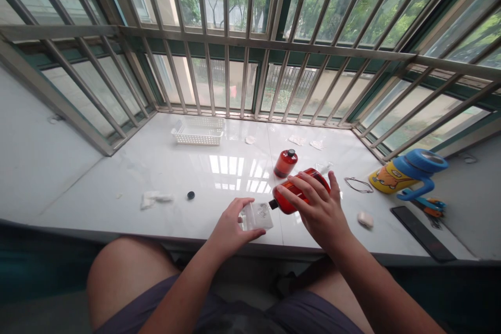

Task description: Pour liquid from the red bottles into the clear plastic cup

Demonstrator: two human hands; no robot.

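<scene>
My left hand (230, 227) is closed round a small clear square container (256, 216) near the ledge's front edge, thumb along its lower side. In my right hand (319, 209) lies a red bottle (287, 199), tipped over so its black neck points left and down at the container. The neck end is right beside the container; whether they touch I cannot tell. Just behind stands a second, smaller-looking red bottle (285, 163) with a dark top, upright. A small round black cap (191, 195) lies left of my left hand.
A white perforated basket (198, 138) stands at the back left. Crumpled white tissue (154, 199) lies at left. To the right are a hair tie (358, 185), a pale lump (365, 219), a black phone (422, 233) and a blue-yellow bottle (405, 169). Metal bars (266, 47) line the window.
</scene>
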